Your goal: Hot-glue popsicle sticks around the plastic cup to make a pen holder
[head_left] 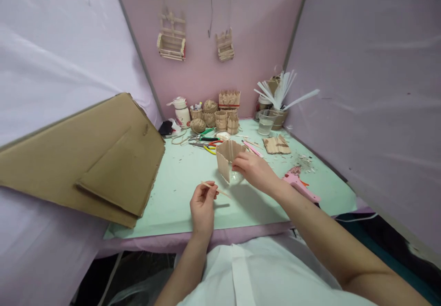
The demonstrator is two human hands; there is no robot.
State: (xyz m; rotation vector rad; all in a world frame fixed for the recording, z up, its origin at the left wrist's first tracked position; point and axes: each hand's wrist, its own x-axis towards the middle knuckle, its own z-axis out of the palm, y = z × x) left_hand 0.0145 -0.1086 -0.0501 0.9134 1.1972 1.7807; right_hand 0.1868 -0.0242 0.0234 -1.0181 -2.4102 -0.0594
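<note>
My left hand, above the front of the table, pinches a thin wooden stick that points to the right. To its upper right stands a small open box of tan, ribbed panels. My right hand is closed at this box's right side. Its fingers cover part of the panels, so their exact hold is partly hidden. Something clear and shiny shows below those fingers. Near my right forearm lies a pink glue gun.
Large cardboard sheets lean at the left. Pliers, a pink cutter and a ribbed tan panel lie behind the hands. Farther back stand a white jug, twine balls, small pots and a clear water cup.
</note>
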